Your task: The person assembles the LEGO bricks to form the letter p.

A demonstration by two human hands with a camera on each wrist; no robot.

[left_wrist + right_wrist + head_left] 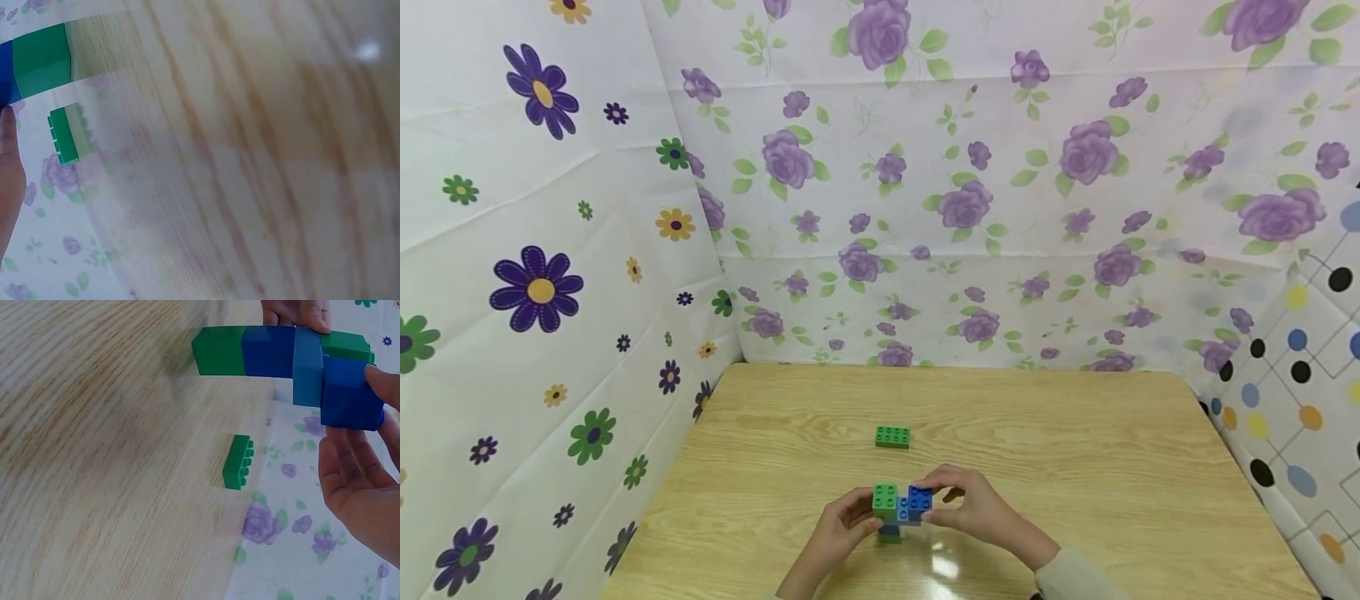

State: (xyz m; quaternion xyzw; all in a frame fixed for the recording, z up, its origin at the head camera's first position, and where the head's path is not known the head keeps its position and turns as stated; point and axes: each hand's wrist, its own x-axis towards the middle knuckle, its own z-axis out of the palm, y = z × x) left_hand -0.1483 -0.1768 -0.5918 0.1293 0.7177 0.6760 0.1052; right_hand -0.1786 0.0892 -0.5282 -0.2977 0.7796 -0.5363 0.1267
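A stack of toy building bricks stands near the front of the table. Its base is a green brick [217, 351] with a blue brick [267, 351] above it. A long light blue brick [904, 507] lies across these. On top sit a bright green brick [885, 497] at the left and a dark blue brick [920, 498] at the right. My left hand [842, 527] grips the stack from the left, around the bright green brick. With thumb and fingers, my right hand [973, 510] pinches the dark blue top brick. The left wrist view catches only one finger [9, 131].
Farther back on the wooden table [1037, 433] lies a single green eight-stud brick [892, 437], studs up. Flowered cloth [940, 275] hangs behind the table. More patterned cloth hangs at the left and right sides.
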